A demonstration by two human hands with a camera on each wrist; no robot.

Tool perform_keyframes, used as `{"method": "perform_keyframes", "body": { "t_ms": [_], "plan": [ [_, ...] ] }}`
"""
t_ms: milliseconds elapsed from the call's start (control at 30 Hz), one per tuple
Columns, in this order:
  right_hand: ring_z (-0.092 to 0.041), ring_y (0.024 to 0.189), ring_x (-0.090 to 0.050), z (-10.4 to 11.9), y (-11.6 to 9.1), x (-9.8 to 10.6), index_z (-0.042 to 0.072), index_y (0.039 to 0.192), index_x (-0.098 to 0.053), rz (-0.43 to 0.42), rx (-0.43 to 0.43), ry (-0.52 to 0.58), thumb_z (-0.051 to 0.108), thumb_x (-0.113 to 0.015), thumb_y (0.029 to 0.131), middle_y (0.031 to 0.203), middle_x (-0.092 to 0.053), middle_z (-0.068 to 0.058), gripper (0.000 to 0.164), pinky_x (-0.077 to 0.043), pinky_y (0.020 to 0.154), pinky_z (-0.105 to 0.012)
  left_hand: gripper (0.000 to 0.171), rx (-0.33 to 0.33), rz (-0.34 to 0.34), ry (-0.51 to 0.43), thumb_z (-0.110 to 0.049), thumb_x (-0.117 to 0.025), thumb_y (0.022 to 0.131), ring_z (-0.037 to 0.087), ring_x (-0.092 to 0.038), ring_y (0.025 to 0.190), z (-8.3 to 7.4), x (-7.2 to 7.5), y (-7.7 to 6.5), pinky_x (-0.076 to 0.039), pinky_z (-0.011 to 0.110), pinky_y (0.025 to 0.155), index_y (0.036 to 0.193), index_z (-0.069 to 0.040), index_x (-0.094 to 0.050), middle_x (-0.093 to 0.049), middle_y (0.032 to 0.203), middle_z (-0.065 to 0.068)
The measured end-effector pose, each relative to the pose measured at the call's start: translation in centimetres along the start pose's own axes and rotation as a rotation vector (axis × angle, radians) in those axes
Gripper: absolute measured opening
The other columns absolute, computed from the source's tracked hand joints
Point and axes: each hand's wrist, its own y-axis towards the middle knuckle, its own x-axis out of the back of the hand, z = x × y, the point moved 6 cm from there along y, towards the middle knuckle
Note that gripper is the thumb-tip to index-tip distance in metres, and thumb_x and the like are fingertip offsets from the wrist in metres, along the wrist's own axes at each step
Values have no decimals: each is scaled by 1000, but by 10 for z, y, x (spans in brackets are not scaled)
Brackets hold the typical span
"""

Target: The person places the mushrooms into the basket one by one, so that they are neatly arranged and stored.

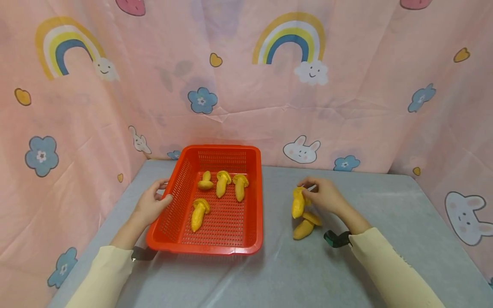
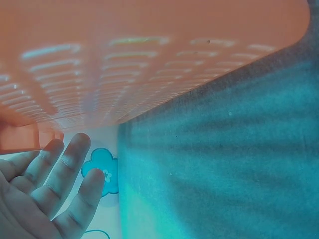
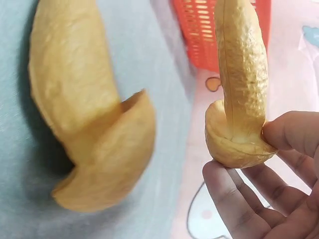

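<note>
My left hand (image 1: 149, 206) is at the left rim of a red plastic basket (image 1: 257, 222), its thumb over the rim and its other fingers outside the wall. In the left wrist view those fingers (image 2: 75, 159) are spread loosely below the rim; the thumb is hidden. My right hand (image 1: 322, 194) pinches a yellow toy mushroom (image 1: 298, 205) by its cap, to the right of the basket. In the right wrist view that mushroom's stem (image 3: 242, 64) points up, away from the palm. Close below it, a second toy mushroom (image 1: 303, 229) lies on the table.
Several more yellow toy mushrooms (image 1: 198, 217) lie spread over the basket's mesh floor. A grey cloth covers the table (image 1: 285, 278). Pink curtain (image 1: 239, 124) with rainbows, flowers and rabbits hangs behind and at both sides. A dark wrist device (image 1: 337, 238) sits under the right forearm.
</note>
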Motion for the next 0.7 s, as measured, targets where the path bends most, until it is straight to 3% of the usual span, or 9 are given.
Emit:
{"method": "perform_keyframes", "body": {
  "t_ms": [267,700],
  "plan": [
    [-24,83,-64,16,1,9,6,112,-67,-41,1,22,14,-58,93,111,-67,-17,22,-55,62,-28,56,-2,-2,-3,-15,-54,92,26,-58,85,0,0,0,-56,30,65,145,-6,-36,-45,134,21],
    [-28,88,-65,44,6,17,7,110,-69,-88,89,1,14,-60,92,111,-69,-13,21,-57,67,-34,56,1,-4,-8,-15,-54,92,24,-57,84,1,0,1,-56,29,65,144,-6,-37,-46,134,20]
  ]
}}
